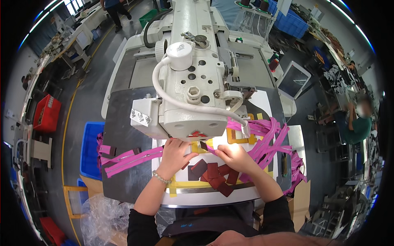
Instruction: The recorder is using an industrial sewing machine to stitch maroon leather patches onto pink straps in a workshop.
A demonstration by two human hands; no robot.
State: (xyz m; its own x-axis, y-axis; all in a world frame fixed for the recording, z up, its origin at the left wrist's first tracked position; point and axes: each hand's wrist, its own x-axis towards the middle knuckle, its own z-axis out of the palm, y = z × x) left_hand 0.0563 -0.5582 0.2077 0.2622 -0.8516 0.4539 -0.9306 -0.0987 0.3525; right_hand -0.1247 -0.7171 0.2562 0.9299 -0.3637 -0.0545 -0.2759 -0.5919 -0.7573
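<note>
My right hand (234, 158) is closed in a pinch on the end of a pink zipper (211, 150), with a small dark patch (203, 145) at its tip. Beside it, my left hand (175, 155) lies on the work plate with its thumb apart from the fingers, whose tips are partly hidden under the white sewing machine head (193, 106). More pink zippers (135, 158) with dark end patches lie left of that hand. A loose pile of dark red and brown patches (215, 175) sits between my forearms.
Tangled pink zippers (269, 141) cover the plate's right side and hang over its edge. A yellow frame (230, 135) lies near the machine head. At left stands a blue bin (91, 149); clear plastic wrap (104, 219) sits below. Another person (361, 123) is at far right.
</note>
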